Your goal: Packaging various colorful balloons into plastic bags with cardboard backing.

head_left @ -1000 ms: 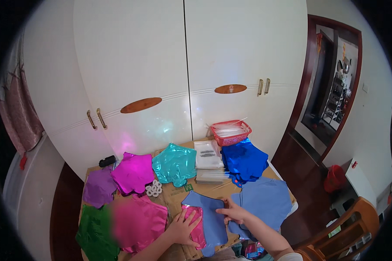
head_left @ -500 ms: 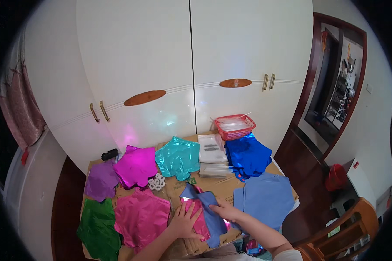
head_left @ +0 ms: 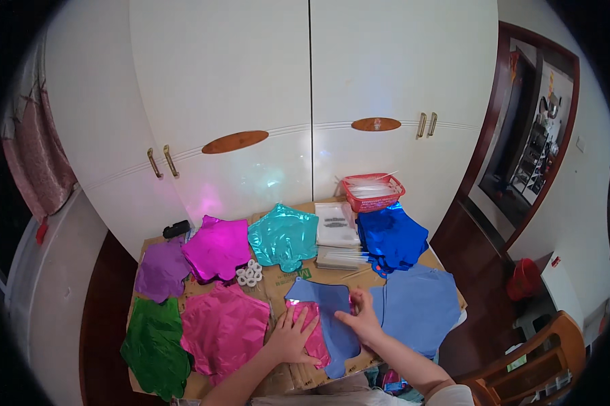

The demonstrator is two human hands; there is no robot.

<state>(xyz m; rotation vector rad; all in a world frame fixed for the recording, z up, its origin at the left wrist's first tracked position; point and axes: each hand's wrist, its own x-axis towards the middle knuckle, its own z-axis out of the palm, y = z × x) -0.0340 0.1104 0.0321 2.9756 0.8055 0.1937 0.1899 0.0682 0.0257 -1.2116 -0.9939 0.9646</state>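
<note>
- Ahead of the left hand's (head_left: 292,340) fingers, bare cardboard (head_left: 272,287) gives a low way through toward the teal foil pile (head_left: 283,237).
- Left of those fingers, the pink foil pile (head_left: 225,330) leaves only a narrow gap; white rings (head_left: 249,273) stand ahead-left.
- Ahead of the right hand's (head_left: 367,323) fingers, a short bare stretch ends at a pale stack (head_left: 337,258).
- Ahead-right, the royal-blue foil pile (head_left: 393,237) blocks; just right, the blue-grey pile (head_left: 421,311).
- Above both hands' fingers, open air.

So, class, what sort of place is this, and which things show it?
Probably a room in a home: it has a cupboard, a curtain and a chair.
</note>
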